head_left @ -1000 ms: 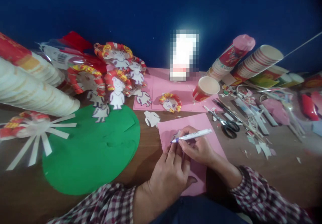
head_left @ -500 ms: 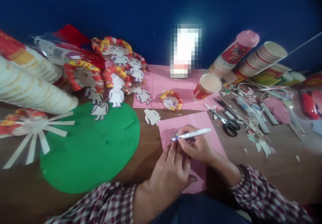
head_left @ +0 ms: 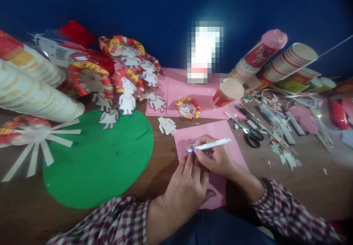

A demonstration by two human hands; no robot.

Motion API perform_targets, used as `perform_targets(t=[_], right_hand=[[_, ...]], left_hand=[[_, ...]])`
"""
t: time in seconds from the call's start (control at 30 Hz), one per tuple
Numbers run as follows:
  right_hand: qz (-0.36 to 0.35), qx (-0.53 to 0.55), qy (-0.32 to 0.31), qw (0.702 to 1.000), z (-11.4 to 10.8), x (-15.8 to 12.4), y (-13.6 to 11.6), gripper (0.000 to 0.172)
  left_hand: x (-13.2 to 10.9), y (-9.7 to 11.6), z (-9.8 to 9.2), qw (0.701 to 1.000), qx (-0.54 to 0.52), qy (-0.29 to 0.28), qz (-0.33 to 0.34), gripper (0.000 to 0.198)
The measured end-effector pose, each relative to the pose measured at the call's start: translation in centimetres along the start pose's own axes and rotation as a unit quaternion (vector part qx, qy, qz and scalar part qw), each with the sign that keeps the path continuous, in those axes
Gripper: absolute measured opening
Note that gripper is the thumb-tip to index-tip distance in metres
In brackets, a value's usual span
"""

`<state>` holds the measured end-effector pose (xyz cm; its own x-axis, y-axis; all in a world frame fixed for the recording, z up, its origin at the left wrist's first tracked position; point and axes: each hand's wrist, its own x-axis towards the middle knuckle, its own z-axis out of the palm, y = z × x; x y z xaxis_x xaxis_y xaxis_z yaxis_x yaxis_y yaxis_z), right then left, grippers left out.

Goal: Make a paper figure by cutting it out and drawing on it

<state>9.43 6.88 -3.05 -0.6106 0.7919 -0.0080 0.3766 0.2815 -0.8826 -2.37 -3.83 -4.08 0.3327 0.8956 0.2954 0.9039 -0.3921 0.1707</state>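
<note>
My right hand (head_left: 216,158) grips a white marker pen (head_left: 213,144), its blue-purple tip touching a pink paper sheet (head_left: 215,127). Dark line work shows beside the tip, partly covered by my fingers. Flat on the same sheet lies my left hand (head_left: 187,184), fingers stretched forward close to the pen tip and thumb out to the right. Whatever is under its palm is hidden. A white paper doll-body cutout (head_left: 167,126) rests on the table just beyond the sheet's left corner. Behind it, a round face with a red and yellow rim (head_left: 188,108) lies on more pink paper (head_left: 176,83).
A green paper oval (head_left: 96,164) spreads at left, near stacked paper cups (head_left: 35,90) and several paper dolls (head_left: 127,96). Scissors (head_left: 249,136), paper scraps (head_left: 288,158) and a single cup (head_left: 227,92) are at right. More cup stacks (head_left: 289,65) stand behind.
The pen tip has shifted very slightly left with my right hand. My left hand stays pressed on the pink sheet. The whole view has tilted slightly.
</note>
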Motion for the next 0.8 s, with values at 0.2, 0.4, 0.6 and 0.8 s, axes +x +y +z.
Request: perform_targets(t=[0.2,0.4,0.6,0.8], right_hand=[[0.001,0.01,-0.004,1.0,0.0,-0.06,0.23,0.003],[0.006,0.017,-0.005,1.0,0.03,-0.11,0.16,0.002],[0.018,0.015,0.004,1.0,0.08,-0.16,0.19,0.003],[0.017,0.005,0.008,1.0,0.05,-0.13,0.3,0.003]], left_hand=[[-0.05,0.08,-0.13,1.0,0.006,0.001,0.003,0.064],[-0.01,0.12,-0.03,1.0,0.008,0.001,0.0,0.064],[-0.02,0.03,0.03,1.0,0.009,-0.005,0.002,0.063],[0.04,-0.02,-0.05,1.0,0.007,-0.008,-0.002,0.062]])
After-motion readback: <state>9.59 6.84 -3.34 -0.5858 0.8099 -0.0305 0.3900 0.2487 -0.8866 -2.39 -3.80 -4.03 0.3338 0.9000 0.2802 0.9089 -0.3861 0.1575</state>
